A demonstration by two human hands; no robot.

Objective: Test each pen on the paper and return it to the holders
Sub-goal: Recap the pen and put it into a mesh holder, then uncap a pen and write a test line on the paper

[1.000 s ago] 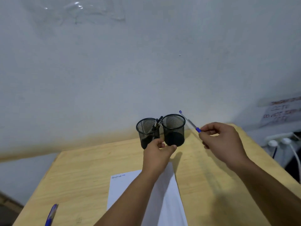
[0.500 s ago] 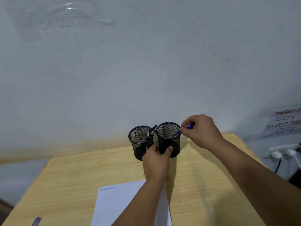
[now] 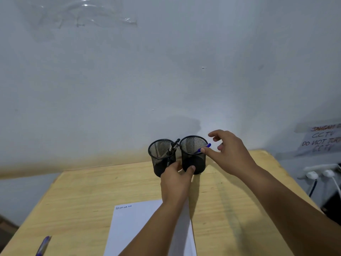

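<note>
I saw two black mesh holders side by side at the far edge of the wooden table (image 3: 77, 193), touching or nearly touching. The left holder (image 3: 160, 157) had a few dark pens (image 3: 172, 148) leaning against its right rim. The right holder (image 3: 193, 156) had a blue pen (image 3: 203, 148) resting inside, its blue end sticking out over the right rim.

The left hand (image 3: 176, 180) pressed against the base of both holders, thumb on the right one, fingers relaxed, not wrapped round either. The right hand (image 3: 230, 154) hovered just right of the right holder, fingers spread and loose; one fingertip was at the blue pen's end, though I could not tell if it touched. It gripped nothing.

The white paper (image 3: 140, 228) lay on the near part of the table with small scribbles at its top-left corner, partly under the left forearm. Another blue pen (image 3: 43, 245) lay at the near left edge, well apart from the holders.

On the right I noted a taped notice (image 3: 321, 140) and plugs (image 3: 319, 173) against the wall.
</note>
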